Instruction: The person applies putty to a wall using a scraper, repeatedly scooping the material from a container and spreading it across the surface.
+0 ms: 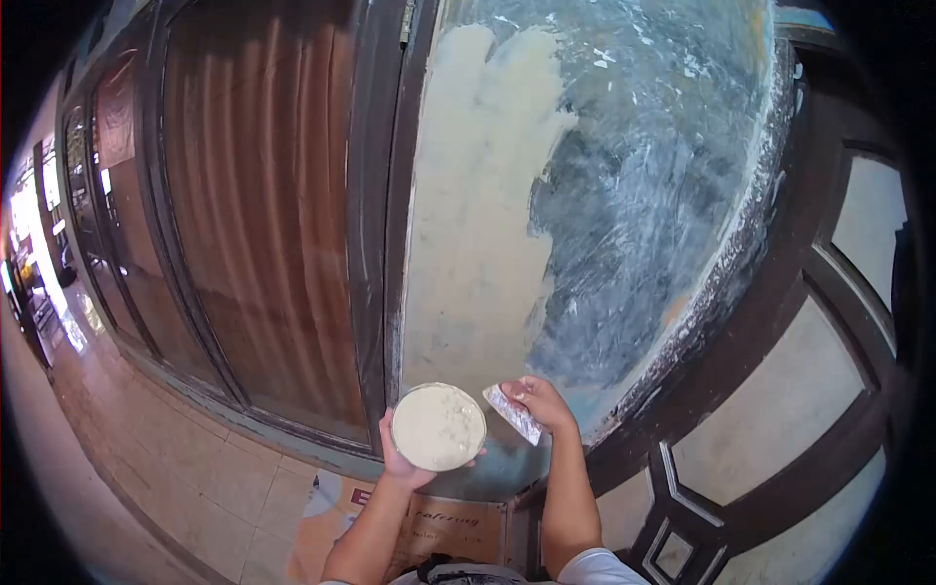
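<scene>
My left hand [402, 458] is wrapped around the side and underside of a round tub of cream-coloured putty [434, 429], its surface lumpy on the right. Just right of the tub, my right hand [542, 402] grips a flat putty scraper [514, 413] with a whitish, smeared blade. The scraper is apart from both the tub and the wall. Behind them rises a blue-grey wall [643, 214]. A cream putty layer [478, 224] with a ragged right edge covers its left strip.
A dark wooden frame with a curtained glass panel [263, 214] stands left of the wall. On the right is a dark panelled door [780, 409] with pale insets. Printed cardboard [322, 526] lies on the tiled floor [214, 478] below my hands.
</scene>
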The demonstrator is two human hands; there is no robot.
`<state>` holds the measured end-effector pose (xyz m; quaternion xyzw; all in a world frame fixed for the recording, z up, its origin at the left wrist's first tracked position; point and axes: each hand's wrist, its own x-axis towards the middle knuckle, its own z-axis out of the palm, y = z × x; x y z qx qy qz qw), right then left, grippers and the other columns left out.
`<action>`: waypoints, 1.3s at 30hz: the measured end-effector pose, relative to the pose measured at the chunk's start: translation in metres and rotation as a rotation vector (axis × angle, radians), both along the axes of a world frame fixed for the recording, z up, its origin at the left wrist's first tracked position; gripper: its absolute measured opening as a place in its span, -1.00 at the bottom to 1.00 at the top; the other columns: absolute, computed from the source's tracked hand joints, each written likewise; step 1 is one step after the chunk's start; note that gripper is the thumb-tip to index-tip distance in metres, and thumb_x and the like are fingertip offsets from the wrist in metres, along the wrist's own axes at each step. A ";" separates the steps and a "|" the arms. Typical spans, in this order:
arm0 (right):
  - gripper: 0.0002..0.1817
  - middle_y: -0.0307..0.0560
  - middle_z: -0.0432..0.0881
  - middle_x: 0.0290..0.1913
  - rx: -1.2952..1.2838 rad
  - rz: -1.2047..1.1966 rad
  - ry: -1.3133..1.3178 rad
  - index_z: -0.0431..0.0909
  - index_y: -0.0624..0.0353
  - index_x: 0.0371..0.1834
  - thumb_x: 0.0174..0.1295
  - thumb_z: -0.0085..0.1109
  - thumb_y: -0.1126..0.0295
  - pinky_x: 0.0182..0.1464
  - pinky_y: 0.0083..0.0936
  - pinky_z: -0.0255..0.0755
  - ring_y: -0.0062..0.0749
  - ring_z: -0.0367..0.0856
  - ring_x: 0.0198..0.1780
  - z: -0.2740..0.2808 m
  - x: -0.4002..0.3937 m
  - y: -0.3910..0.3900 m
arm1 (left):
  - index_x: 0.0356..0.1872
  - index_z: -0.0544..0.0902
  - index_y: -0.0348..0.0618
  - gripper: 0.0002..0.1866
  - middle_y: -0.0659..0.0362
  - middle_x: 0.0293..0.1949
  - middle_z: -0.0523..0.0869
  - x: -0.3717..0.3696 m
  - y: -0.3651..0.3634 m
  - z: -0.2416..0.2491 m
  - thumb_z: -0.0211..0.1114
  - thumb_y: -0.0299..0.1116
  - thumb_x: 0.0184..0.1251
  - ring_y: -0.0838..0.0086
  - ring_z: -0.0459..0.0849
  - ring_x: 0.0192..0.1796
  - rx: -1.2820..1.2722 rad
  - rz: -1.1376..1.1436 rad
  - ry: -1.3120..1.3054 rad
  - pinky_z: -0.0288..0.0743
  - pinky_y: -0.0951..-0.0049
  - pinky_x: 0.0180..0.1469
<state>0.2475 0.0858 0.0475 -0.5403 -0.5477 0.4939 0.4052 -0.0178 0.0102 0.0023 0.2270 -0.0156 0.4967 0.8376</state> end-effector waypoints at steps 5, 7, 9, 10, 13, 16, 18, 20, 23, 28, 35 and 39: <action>-0.57 -0.16 0.77 -0.24 -0.010 -0.001 0.005 0.68 0.36 -0.07 0.40 0.48 0.13 -0.22 -0.53 0.57 -0.57 0.68 -0.29 -0.012 -0.012 -0.015 | 0.67 0.19 -0.03 0.13 -0.21 0.56 0.37 0.015 0.009 -0.010 -0.11 0.65 0.30 -0.52 0.54 0.33 0.041 -0.103 -0.049 0.69 -0.46 0.03; -0.59 -0.17 0.77 -0.24 -0.005 -0.105 0.115 0.68 0.38 -0.04 0.43 0.45 0.17 -0.22 -0.53 0.57 -0.56 0.68 -0.29 -0.019 -0.002 -0.022 | 0.67 0.19 -0.02 0.14 -0.21 0.56 0.37 0.015 0.007 -0.007 -0.11 0.66 0.29 -0.54 0.53 0.33 0.040 -0.127 -0.042 0.68 -0.48 0.03; -0.59 -0.14 0.78 -0.20 0.073 -0.217 0.001 0.67 0.40 0.00 0.45 0.43 0.18 -0.20 -0.54 0.57 -0.56 0.69 -0.26 -0.041 0.018 -0.028 | 0.67 0.19 -0.01 0.15 -0.22 0.56 0.36 0.013 0.008 -0.007 -0.12 0.68 0.28 -0.55 0.53 0.32 0.038 -0.139 -0.039 0.68 -0.49 0.03; -0.60 -0.14 0.78 -0.19 0.113 -0.366 0.057 0.66 0.39 0.03 0.47 0.41 0.20 -0.18 -0.52 0.58 -0.55 0.69 -0.24 -0.047 0.025 -0.031 | 0.67 0.19 0.00 0.16 -0.23 0.56 0.36 0.012 0.011 -0.008 -0.12 0.69 0.27 -0.57 0.53 0.32 0.026 -0.186 -0.087 0.67 -0.50 0.03; -0.65 -0.13 0.76 -0.09 0.160 -0.511 0.197 0.62 0.35 0.13 0.53 0.33 0.26 -0.02 -0.46 0.59 -0.49 0.69 -0.11 -0.058 0.042 -0.046 | 0.66 0.22 0.00 0.19 -0.28 0.54 0.37 0.015 0.016 0.000 -0.13 0.74 0.23 -0.60 0.55 0.27 0.019 -0.225 -0.102 0.69 -0.46 -0.02; -0.69 -0.06 0.72 0.05 0.441 -0.501 0.159 0.56 0.33 0.15 0.54 0.29 0.33 0.21 -0.44 0.50 -0.44 0.66 0.06 -0.045 0.053 -0.070 | 0.64 0.27 -0.04 0.25 -0.35 0.49 0.42 0.020 0.024 0.008 -0.16 0.81 0.17 -0.59 0.60 0.20 0.033 -0.241 -0.151 0.74 -0.39 -0.08; -0.70 -0.08 0.73 0.02 0.502 -0.471 0.058 0.56 0.33 0.16 0.55 0.28 0.35 0.18 -0.44 0.51 -0.46 0.66 0.05 -0.026 0.058 -0.089 | 0.63 0.27 -0.05 0.27 -0.36 0.47 0.43 0.019 0.028 0.013 -0.17 0.82 0.15 -0.59 0.62 0.18 0.034 -0.252 -0.148 0.74 -0.38 -0.09; -0.78 -0.12 0.77 -0.12 0.478 -0.485 -0.104 0.63 0.32 0.10 0.51 0.29 0.44 0.01 -0.51 0.55 -0.50 0.67 -0.04 0.008 0.044 -0.117 | 0.62 0.28 -0.07 0.30 -0.38 0.43 0.48 0.017 0.028 0.021 -0.19 0.85 0.12 -0.58 0.65 0.12 0.022 -0.250 -0.125 0.75 -0.34 -0.11; -0.82 0.02 0.80 -0.09 0.804 -0.526 -0.468 0.73 0.26 -0.03 0.33 0.34 0.60 0.03 -0.36 0.58 -0.22 0.73 -0.09 0.027 0.032 -0.131 | 0.61 0.29 -0.07 0.30 -0.37 0.43 0.48 0.014 0.030 0.030 -0.20 0.85 0.11 -0.59 0.64 0.12 0.058 -0.260 -0.110 0.74 -0.35 -0.09; -0.58 -0.09 0.82 -0.05 1.077 -0.329 -0.753 0.83 0.13 -0.09 -0.01 0.28 0.77 0.20 -0.16 0.57 0.02 0.70 0.06 0.071 -0.006 -0.143 | 0.60 0.31 -0.06 0.31 -0.32 0.45 0.47 0.008 0.035 0.043 -0.21 0.87 0.09 -0.59 0.64 0.13 0.117 -0.288 -0.094 0.71 -0.39 -0.08; -0.53 -0.15 0.81 -0.01 1.090 -0.200 -0.763 0.83 0.03 -0.03 0.00 0.29 0.73 0.29 -0.16 0.52 0.00 0.62 0.16 0.056 -0.019 -0.136 | 0.61 0.29 -0.07 0.35 -0.28 0.48 0.46 -0.002 0.036 0.050 -0.24 0.89 0.06 -0.59 0.63 0.16 0.180 -0.353 -0.061 0.71 -0.45 -0.07; -0.53 -0.18 0.81 0.00 1.110 -0.197 -0.831 0.83 0.04 -0.05 -0.06 0.32 0.71 0.28 -0.16 0.53 0.00 0.62 0.19 0.058 -0.022 -0.134 | 0.61 0.29 -0.08 0.36 -0.30 0.46 0.48 -0.003 0.035 0.053 -0.26 0.90 0.04 -0.59 0.64 0.16 0.169 -0.355 -0.028 0.72 -0.43 -0.09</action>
